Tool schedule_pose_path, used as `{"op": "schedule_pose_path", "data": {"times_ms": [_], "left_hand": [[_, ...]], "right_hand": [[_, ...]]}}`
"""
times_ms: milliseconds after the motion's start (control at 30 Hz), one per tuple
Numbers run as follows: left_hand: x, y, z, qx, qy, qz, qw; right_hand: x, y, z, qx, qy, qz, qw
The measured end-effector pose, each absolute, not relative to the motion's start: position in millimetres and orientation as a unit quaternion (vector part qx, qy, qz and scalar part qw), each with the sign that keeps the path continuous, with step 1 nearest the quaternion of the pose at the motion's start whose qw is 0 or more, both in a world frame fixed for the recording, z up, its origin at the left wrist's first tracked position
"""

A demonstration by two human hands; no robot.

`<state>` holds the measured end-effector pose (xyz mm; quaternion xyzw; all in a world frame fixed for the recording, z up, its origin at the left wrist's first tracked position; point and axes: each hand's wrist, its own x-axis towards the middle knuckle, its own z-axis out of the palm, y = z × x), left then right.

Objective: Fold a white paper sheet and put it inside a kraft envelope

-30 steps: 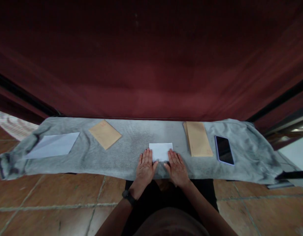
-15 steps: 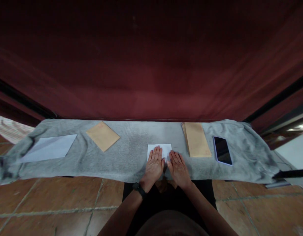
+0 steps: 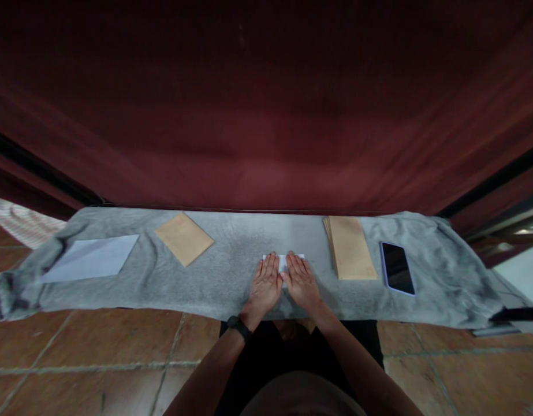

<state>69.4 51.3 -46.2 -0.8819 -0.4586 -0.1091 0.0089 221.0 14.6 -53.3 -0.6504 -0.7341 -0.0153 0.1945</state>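
Two white papers [image 3: 283, 261], one phone [image 3: 397, 268]

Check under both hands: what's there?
Left hand and right hand lie flat on a folded white paper on the grey cloth. Only its far edge shows; the rest is covered.

A small white folded sheet of paper [image 3: 284, 261] lies flat on the grey cloth, near its front edge and about midway along it. Most of it is hidden; only a thin strip along its far edge and a sliver in the middle show. Its far edge runs level, side to side.
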Motion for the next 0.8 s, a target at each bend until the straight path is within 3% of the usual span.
{"op": "schedule_pose_path", "data": {"times_ms": [600,800], "left_hand": [[49.9,44.6,-43.9,-0.831,-0.535,-0.149,0.033],[70.0,9.8,-39.3,-0.896,-0.421,-0.14,0.013]], "right_hand": [[247.4,-7.9,-55.3,-0.692,-0.699,-0.053,0.172],[248.0,-10.0,-60.7,-0.686,-0.699,-0.078,0.188]]}}
